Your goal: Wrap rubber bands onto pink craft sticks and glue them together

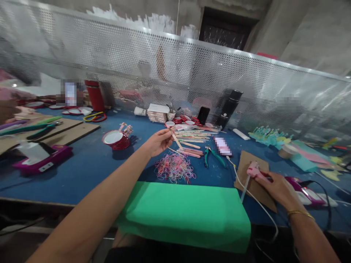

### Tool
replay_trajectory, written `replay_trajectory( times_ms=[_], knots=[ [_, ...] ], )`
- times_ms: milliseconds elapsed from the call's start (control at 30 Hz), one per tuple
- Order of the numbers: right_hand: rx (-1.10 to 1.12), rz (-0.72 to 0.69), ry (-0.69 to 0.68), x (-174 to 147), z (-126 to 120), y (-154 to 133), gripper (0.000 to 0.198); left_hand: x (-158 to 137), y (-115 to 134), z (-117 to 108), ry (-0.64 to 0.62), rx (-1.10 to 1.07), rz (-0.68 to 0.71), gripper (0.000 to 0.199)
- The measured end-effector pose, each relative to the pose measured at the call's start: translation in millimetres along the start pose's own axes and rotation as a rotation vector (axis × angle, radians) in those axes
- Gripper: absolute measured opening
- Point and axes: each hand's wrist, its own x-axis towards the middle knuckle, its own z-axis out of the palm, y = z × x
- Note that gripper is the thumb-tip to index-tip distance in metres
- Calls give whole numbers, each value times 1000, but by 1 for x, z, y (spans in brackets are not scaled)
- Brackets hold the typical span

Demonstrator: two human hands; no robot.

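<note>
My left hand pinches a thin pale stick that slants down to the right, above the blue table. Below it lies a tangled heap of colourful thin loops. Several pink sticks and a bundle of pale sticks are just beyond. On the right, my right hand is closed around a pink hot glue gun over a piece of cardboard. A translucent glue stick extends from the gun towards me. Teal-handled pliers lie between my hands.
A green block-like surface sits at the front edge. A white cable crosses the right side. Purple power strips lie at both sides. A red tape roll, a black bottle and a perforated metal screen stand farther back.
</note>
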Motion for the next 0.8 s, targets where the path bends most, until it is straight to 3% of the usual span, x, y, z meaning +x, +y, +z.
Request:
replay_trajectory(
  times_ms=[33,133,233,267,400,500,667,800],
  knots=[
    [-36,-28,-12,-1,-4,-5,56,0,1,-2,-11,-4,6,16],
    [-54,-99,170,-7,-22,-42,62,0,1,-3,-62,9,6,14],
    [204,-82,149,-11,-30,-109,47,-4,0,1,-121,37,7,12],
    [316,-101,105,-12,-28,-135,44,-6,0,2,-150,43,8,13],
    [710,-265,-370,-6,4,-232,37,-12,0,6,-291,54,12,14],
    [992,-236,-559,4,34,-281,35,-14,0,5,-364,66,12,13],
    [1363,-77,-851,18,61,-308,33,-14,-1,2,-436,107,-38,21],
    [1438,-7,-1016,20,66,-307,32,-18,-1,4,-456,128,-97,25]
  ],
)
